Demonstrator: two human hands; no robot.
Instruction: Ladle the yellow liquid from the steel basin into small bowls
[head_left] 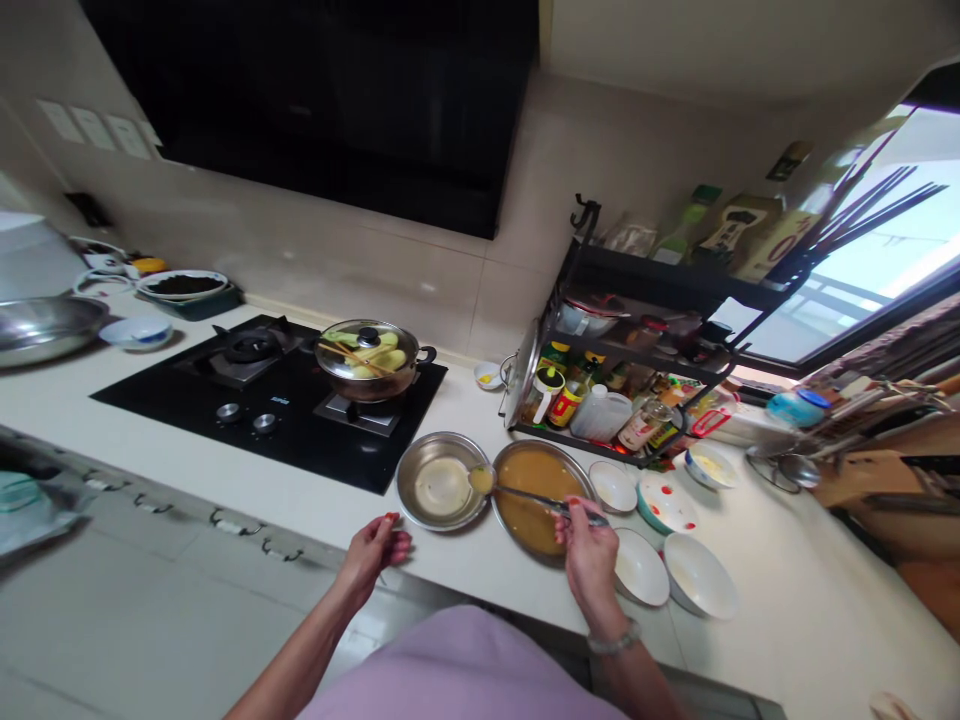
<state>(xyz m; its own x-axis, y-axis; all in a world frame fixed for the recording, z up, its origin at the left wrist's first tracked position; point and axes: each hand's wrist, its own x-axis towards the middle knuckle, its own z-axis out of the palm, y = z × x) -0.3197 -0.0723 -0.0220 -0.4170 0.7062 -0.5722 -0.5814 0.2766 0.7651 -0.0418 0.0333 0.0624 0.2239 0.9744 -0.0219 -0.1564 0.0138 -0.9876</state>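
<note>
My right hand [589, 555] is closed around the dark handle of a metal ladle [529, 494]. The ladle's bowl carries some yellowish-brown liquid and hangs over the place where two steel basins meet. The right basin [504, 520] holds brown liquid, and my right hand is above its near right side. In the left basin [411, 515] there is only a thin pale residue on the bottom. My left hand [375, 555] is just off the counter's front edge, near the left basin, with loosely curled fingers, thumb apart and nothing visible in it.
A lidded pot [367, 365] stands on the black gas stove [292, 445], chopsticks lying across its lid. Behind the basins is a black rack [637, 355] with bottles and jars. Several bowls [701, 575] crowd the counter right of my hand; a large steel pan [49, 330] is far left.
</note>
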